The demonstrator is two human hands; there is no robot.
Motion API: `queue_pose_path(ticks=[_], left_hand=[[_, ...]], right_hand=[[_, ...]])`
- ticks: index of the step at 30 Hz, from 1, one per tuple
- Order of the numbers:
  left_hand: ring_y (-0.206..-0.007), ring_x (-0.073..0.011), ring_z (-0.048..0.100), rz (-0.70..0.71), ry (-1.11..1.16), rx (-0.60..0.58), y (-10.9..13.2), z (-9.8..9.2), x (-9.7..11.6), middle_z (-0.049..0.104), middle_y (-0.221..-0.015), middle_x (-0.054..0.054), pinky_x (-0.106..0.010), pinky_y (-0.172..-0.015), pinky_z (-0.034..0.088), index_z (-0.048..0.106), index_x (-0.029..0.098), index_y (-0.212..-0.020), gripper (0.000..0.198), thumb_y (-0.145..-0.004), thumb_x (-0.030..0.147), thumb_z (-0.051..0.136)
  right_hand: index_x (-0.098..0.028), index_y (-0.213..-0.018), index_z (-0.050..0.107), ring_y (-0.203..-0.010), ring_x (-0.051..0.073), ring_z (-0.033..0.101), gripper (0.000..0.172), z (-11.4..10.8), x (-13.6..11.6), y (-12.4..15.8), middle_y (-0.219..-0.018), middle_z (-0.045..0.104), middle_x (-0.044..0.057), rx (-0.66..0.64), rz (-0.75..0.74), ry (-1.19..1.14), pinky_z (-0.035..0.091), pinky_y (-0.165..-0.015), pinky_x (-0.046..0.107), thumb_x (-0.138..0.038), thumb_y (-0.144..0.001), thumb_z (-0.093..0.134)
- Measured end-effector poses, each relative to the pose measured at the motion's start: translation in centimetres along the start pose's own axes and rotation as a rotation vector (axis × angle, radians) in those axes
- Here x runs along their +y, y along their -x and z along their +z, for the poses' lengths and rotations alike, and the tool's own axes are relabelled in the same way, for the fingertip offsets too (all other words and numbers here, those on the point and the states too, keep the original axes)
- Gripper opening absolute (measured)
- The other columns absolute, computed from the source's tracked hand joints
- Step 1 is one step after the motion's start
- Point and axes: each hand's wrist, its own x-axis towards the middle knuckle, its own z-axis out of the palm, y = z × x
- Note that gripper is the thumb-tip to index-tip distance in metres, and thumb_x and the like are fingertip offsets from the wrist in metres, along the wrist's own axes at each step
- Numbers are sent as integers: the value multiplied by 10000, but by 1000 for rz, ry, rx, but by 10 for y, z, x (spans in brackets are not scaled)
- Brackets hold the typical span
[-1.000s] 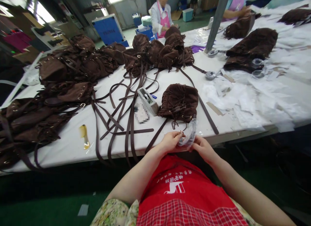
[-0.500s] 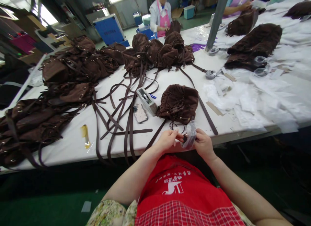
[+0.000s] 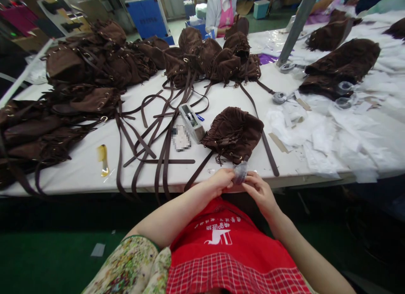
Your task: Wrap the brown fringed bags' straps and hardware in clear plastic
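At the table's front edge my left hand [image 3: 222, 180] is closed on a small clear plastic wrap [image 3: 241, 172]. My right hand [image 3: 258, 190] touches the wrap's other side, its fingers bent around it. What lies inside the wrap is too small to tell. Just beyond my hands sits a dark brown fringed bag [image 3: 236, 131], its lower corner close to the wrap. One brown strap [image 3: 269, 155] runs along the bag's right side. To the left of the bag stand a grey open box [image 3: 192, 123] and a pixelated flat object [image 3: 181, 138].
Brown bags [image 3: 85, 66] are heaped at the left, with more bags [image 3: 218, 60] at the back. Loose straps [image 3: 164, 159] and a yellow comb [image 3: 103, 160] lie left. White wrapping [image 3: 322, 138] covers the right. A metal post [image 3: 295, 30] rises behind; a person [image 3: 221, 11] is across the table.
My hands and the plastic wrap have shifted slightly left, and my right fingers are more extended. The fringed bag has turned, with its lower corner toward my hands. The view has tilted down.
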Motion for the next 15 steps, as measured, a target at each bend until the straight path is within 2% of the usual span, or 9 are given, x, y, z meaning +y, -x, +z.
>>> queue_pose_path(ticks=[3,5,9,11,15], left_hand=[[-323,-42,255,133,-155,5,-3,1,-5,348,-422,87,-183,-352,171,571,142,-724,208,-835,307,508],[-354,-56,287,199,-222,-16,-6,-3,-7,371,-439,78,-190,-377,230,580,145,-726,271,-853,364,484],[-605,-111,516,408,-463,-105,-5,-15,-5,605,-645,3,-197,-578,410,633,140,-722,278,-853,344,498],[-717,-141,563,472,-593,-133,-2,-20,-3,659,-736,-17,-207,-662,433,657,142,-736,279,-862,318,482],[-748,-158,581,524,-781,-158,5,-25,0,685,-778,-18,-213,-694,438,686,158,-799,300,-880,327,452]], right_hand=[[-208,-763,687,-878,214,572,191,6,4,1,-896,624,61,168,161,-105,448,-820,335,-396,-733,696],[-201,-733,663,-768,182,562,225,9,6,-1,-793,614,33,233,236,-223,452,-728,307,-419,-712,717],[-190,-691,627,-544,119,475,288,11,7,-3,-568,548,-19,175,381,-392,393,-552,253,-465,-727,704],[-186,-684,622,-514,116,468,319,10,8,-4,-534,544,-17,134,412,-405,381,-527,250,-494,-738,687],[-192,-777,596,-506,121,498,351,10,10,-8,-574,573,-14,128,447,-452,400,-508,251,-499,-683,735]])
